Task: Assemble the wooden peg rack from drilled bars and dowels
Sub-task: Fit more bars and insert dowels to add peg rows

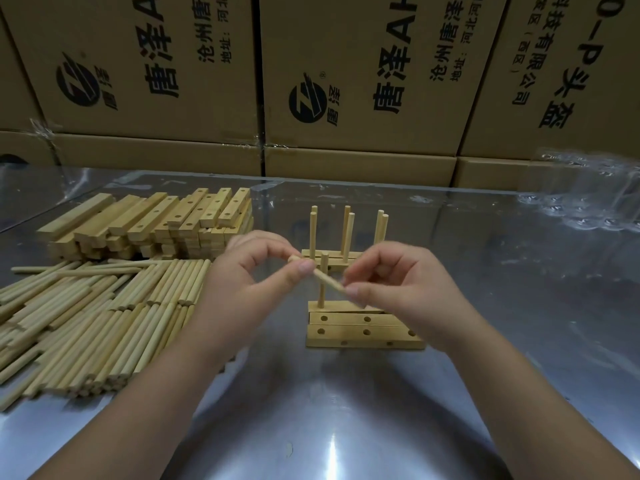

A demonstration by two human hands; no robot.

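Head view: left hand (256,271) and right hand (398,278) pinch dowel (320,276) ends; drilled bars (363,329) below

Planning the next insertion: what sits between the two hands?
One loose dowel, pinched at its ends by the left hand and right hand, slanting before the upright dowel; head view.

- Left hand (256,271): raised, fingers curled, pinching upper end of dowel (333,283).
- Right hand (394,278): raised alongside, fingers curled, pinching lower end.
- Forearms (166,375): bare, angled inward.
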